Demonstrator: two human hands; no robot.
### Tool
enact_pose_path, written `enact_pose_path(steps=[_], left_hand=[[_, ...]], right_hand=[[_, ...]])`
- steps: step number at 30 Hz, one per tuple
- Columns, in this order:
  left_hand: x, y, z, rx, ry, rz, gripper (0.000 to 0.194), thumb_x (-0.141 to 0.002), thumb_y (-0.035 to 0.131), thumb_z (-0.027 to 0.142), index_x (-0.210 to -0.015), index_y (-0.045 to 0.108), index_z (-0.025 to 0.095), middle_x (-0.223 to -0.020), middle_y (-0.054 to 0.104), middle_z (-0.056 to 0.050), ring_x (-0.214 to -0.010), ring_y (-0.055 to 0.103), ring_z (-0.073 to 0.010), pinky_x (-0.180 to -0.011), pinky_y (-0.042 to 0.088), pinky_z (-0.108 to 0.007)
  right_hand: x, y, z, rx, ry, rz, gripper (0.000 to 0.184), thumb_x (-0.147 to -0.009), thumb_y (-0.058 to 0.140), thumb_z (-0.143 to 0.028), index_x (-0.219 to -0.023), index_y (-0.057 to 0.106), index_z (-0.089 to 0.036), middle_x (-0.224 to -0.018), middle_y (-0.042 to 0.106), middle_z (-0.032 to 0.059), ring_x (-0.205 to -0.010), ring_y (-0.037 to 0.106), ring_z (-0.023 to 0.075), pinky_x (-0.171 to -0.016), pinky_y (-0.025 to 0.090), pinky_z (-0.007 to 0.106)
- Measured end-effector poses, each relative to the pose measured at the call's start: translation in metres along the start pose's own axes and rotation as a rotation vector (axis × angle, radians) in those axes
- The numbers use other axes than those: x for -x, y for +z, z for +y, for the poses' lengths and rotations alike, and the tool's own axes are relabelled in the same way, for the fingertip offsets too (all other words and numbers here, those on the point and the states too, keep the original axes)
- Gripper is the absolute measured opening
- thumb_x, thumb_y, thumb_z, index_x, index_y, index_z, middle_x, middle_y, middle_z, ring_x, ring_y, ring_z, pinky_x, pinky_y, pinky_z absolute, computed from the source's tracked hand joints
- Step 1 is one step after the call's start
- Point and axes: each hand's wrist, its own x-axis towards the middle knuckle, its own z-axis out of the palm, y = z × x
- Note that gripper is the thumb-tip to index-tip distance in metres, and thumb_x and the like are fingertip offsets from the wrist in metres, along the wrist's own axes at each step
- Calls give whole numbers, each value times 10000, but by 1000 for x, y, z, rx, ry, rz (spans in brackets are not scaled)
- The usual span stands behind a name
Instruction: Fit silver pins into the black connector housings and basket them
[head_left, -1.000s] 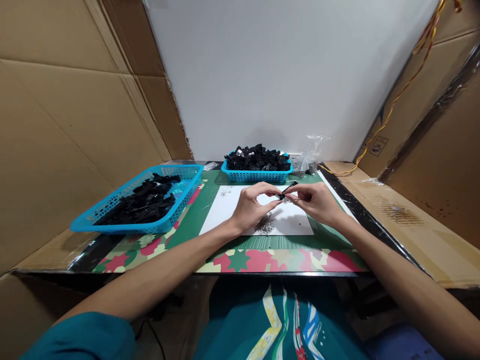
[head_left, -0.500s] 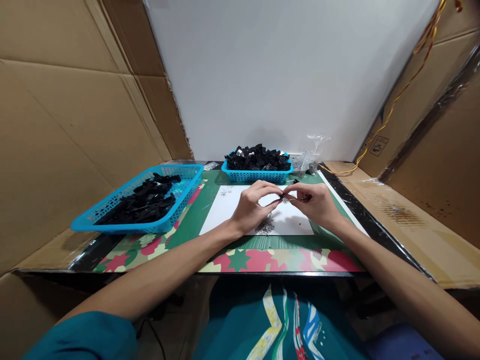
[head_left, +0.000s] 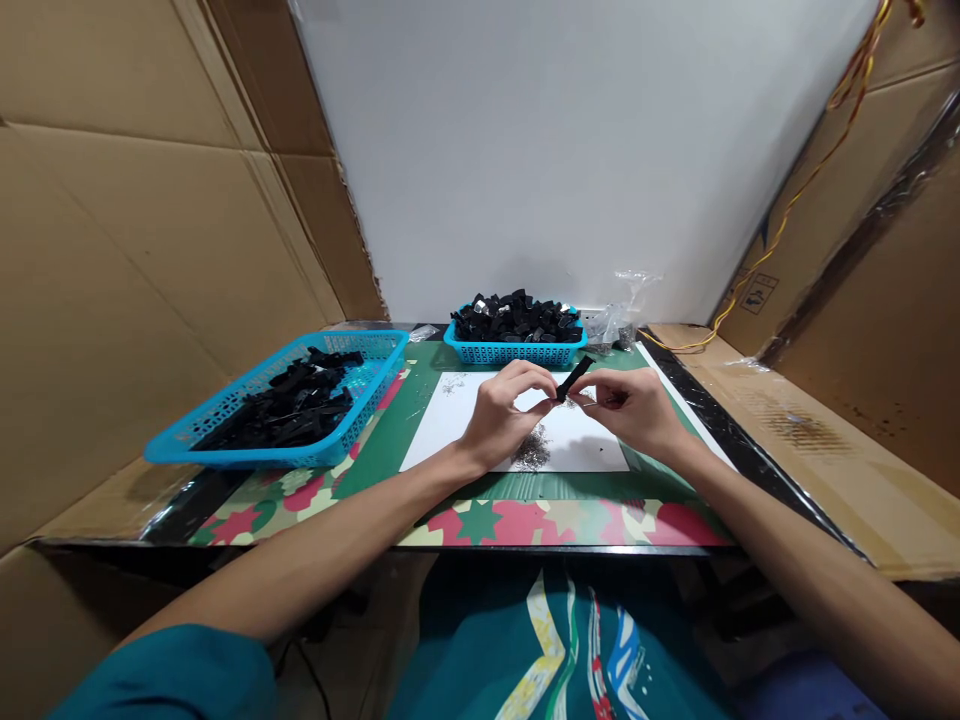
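Between the thumb and fingertips of my left hand (head_left: 506,415) is pinched the lower end of a short black fabric strip (head_left: 576,379), which slants up to the right. My right hand (head_left: 630,405) is closed just beside it, its fingertips close to the strip. A thin metal tool (head_left: 589,402) shows between its thumb and index finger, mostly hidden by the hand. Both hands are above a white sheet (head_left: 442,440). On the sheet below them lies a pile of fine metal bits (head_left: 533,450).
A large blue basket (head_left: 371,395) with black strips stands at left. A smaller blue basket (head_left: 517,353), heaped with black pieces, is at the back. Clear plastic bags (head_left: 609,325) sit beside it. Cardboard walls (head_left: 150,200) flank the table, and a yellow wire (head_left: 795,195) hangs at right.
The black strip now sticks up clearly between my hands; before, it was mostly hidden at the fingertips. My left fingertips have shifted slightly away from the right hand.
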Motion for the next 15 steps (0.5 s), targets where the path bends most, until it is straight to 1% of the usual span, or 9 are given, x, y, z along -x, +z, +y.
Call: enact_pose_path(steps=[2,6,10,15], left_hand=[[0,0,0,3,7,-5,76,-916,714,136,-862,710,190,-921,739,-56,-888,697,-185,-808,568,-332],[0,0,1,13,-4,-12,60,-934,704,174,-878,713,193,-935,748,-63,-899,702,-190,-817,576,-340],[-1,-1,3,9,-3,2,51,-938,704,187,-887,714,192,-936,751,-67,-903,706,-192,-816,578,-338],[-1,-1,3,6,3,17,50,-923,713,157,-884,710,187,-928,742,-62,-887,705,-182,-802,576,-321]], right_hand=[[0,0,-1,-2,-18,-5,128,-885,666,-193,-834,782,-180,-527,377,-75,-506,285,92,-499,297,242],[2,0,-1,14,-49,-2,137,-879,657,-184,-829,784,-189,-514,443,-68,-487,309,88,-489,305,237],[2,0,0,21,-39,12,129,-864,661,-182,-821,783,-189,-504,424,-74,-486,317,88,-492,308,235],[2,0,1,-1,-45,16,124,-853,665,-194,-803,778,-181,-499,388,-79,-493,297,91,-494,305,239]])
